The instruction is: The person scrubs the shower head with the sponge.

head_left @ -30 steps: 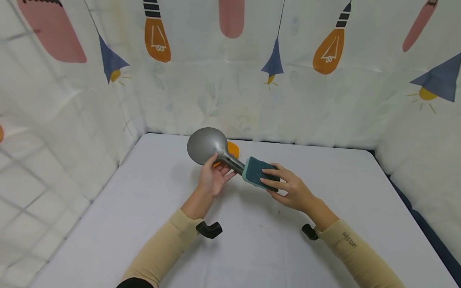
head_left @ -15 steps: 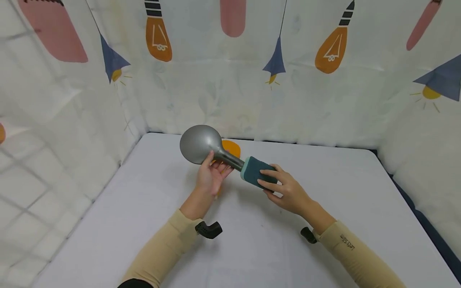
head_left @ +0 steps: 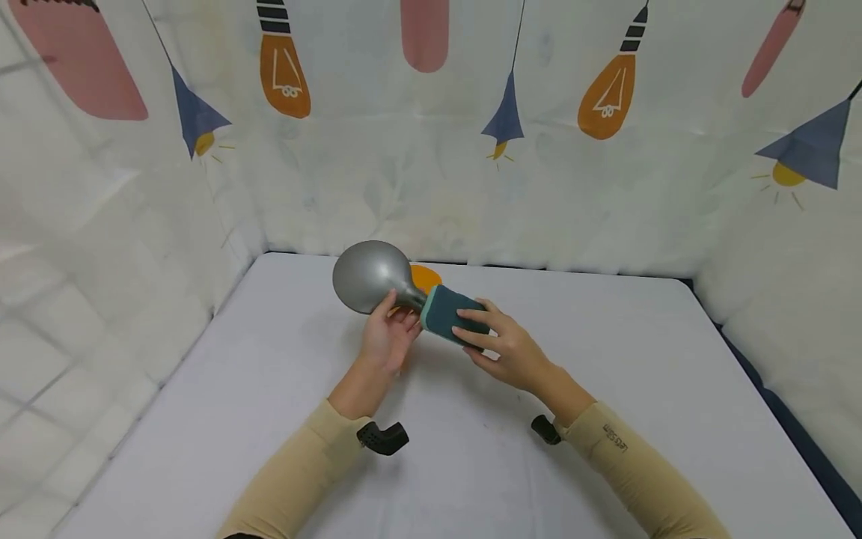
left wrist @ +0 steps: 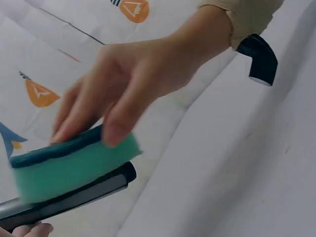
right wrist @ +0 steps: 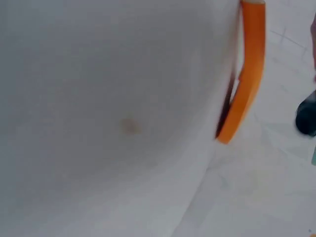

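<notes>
My left hand [head_left: 385, 340] holds a grey metal ladle [head_left: 370, 277] by the neck, above the table. Its rounded bowl points to the far left, and the handle slants down to the right. In my right hand [head_left: 508, 348] is a teal sponge [head_left: 444, 313] with a darker scouring layer, pinched between thumb and fingers. The left wrist view shows the sponge's lighter green side lying along the dark ladle handle [left wrist: 94, 196], whose rounded end sticks out past it. From the head view the sponge hides most of that handle.
An orange object [head_left: 426, 278] lies on the white table [head_left: 572, 449] behind the ladle, partly hidden. In the right wrist view it appears as a bent orange strip [right wrist: 252, 64]. Printed cloth walls [head_left: 431, 172] stand at the back and sides.
The sponge and right hand have moved left along the ladle handle, towards the bowl. The ladle has shifted slightly left with my left hand, which keeps its hold.
</notes>
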The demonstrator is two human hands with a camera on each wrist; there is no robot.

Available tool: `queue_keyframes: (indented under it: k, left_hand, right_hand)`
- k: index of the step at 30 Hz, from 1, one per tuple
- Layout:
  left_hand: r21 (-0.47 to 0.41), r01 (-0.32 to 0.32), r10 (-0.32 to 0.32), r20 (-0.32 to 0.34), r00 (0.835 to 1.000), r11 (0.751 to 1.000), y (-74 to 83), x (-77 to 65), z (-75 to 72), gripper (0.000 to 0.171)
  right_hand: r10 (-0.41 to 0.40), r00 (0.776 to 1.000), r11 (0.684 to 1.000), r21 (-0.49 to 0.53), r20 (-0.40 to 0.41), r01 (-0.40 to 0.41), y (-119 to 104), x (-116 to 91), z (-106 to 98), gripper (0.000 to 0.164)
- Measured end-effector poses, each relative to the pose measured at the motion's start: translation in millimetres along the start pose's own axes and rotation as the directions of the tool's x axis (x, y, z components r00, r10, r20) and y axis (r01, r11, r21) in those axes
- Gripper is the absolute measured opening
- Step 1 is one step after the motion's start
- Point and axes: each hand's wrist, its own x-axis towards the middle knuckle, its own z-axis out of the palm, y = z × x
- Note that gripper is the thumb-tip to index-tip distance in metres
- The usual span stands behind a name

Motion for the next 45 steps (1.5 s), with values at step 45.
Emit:
queue_keyframes:
  k: [45]
  left_hand:
    - [-0.378,0.063,-0.111,-0.107,0.988,0.923,18.2,0.6,-18.2,0.06]
  right_hand:
    - [0.019,0.996,1.0,0.014,0.084,-0.02,9.6,0.0,-25.0,0.053]
